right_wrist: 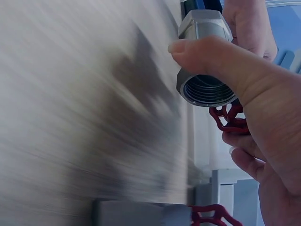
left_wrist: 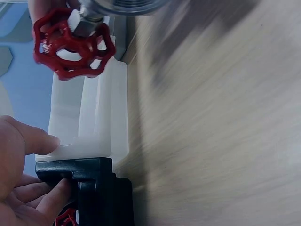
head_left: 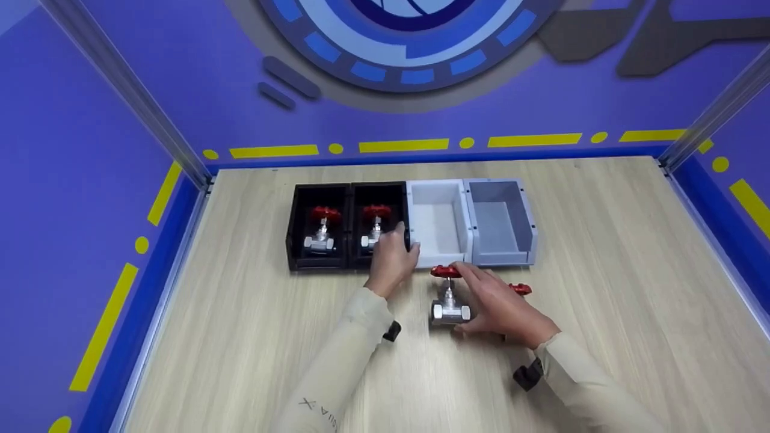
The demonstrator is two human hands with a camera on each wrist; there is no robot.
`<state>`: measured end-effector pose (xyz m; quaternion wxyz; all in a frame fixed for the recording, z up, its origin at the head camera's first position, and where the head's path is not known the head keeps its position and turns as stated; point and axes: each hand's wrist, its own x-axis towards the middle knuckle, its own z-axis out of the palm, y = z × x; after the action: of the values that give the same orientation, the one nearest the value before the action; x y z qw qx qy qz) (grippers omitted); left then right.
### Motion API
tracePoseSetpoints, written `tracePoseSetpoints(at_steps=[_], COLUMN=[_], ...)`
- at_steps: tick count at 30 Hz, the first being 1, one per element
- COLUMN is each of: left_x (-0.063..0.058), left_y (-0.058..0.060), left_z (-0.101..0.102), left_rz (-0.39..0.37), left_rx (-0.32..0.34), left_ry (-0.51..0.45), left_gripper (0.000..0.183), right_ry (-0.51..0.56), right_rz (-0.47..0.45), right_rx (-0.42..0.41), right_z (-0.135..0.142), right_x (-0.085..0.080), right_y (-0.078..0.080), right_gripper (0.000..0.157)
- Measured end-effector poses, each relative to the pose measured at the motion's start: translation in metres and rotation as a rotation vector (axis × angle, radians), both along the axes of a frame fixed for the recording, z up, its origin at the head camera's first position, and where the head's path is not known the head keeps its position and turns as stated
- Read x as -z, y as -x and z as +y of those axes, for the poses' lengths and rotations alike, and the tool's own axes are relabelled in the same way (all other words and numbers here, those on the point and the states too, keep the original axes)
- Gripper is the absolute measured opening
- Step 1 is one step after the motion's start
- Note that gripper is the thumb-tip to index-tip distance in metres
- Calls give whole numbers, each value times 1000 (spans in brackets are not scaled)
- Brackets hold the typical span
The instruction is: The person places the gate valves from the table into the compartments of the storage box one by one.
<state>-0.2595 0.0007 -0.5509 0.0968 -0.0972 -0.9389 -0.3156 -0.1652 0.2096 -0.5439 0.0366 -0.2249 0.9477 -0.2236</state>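
Note:
My right hand (head_left: 502, 307) holds a metal valve with a red handwheel (head_left: 448, 300), its thumb across the threaded body (right_wrist: 207, 89) and its fingers by the wheel. The valve is in front of the white bin (head_left: 438, 222). At the joint between the white bin and the neighbouring black bin (head_left: 397, 192), my left hand (head_left: 392, 258) pinches the adjoining side walls, thumb on the white side and fingers over the black. Inside that black bin stands another red-wheeled valve (head_left: 376, 225), partly covered by the left hand.
The outer black bin (head_left: 290, 240) contains a valve (head_left: 322, 231). A grey bin (head_left: 529, 240) ends the row on the right. Behind the right hand another valve's red handwheel (head_left: 521, 289) shows, its body mostly hidden. Blue panels enclose the wooden table (head_left: 240, 337) at back and sides.

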Motion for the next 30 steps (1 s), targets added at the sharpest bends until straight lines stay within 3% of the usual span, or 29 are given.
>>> tracePoseSetpoints(at_steps=[6,16,30], left_x=[-1,-2,-2], left_y=[0,0,-1], left_z=[0,0,-1], left_rz=[-26,-1,-11], left_rx=[2,4,8], left_ry=[-19,11,-2], left_gripper=[47,41,45], right_ry=[-19,-50,-21], right_rz=[-9,-8,-9], right_rx=[4,5,1], right_z=[0,-1,-3], right_x=[-8,-18,-27], right_y=[6,14,24], right_gripper=[118,121,118])
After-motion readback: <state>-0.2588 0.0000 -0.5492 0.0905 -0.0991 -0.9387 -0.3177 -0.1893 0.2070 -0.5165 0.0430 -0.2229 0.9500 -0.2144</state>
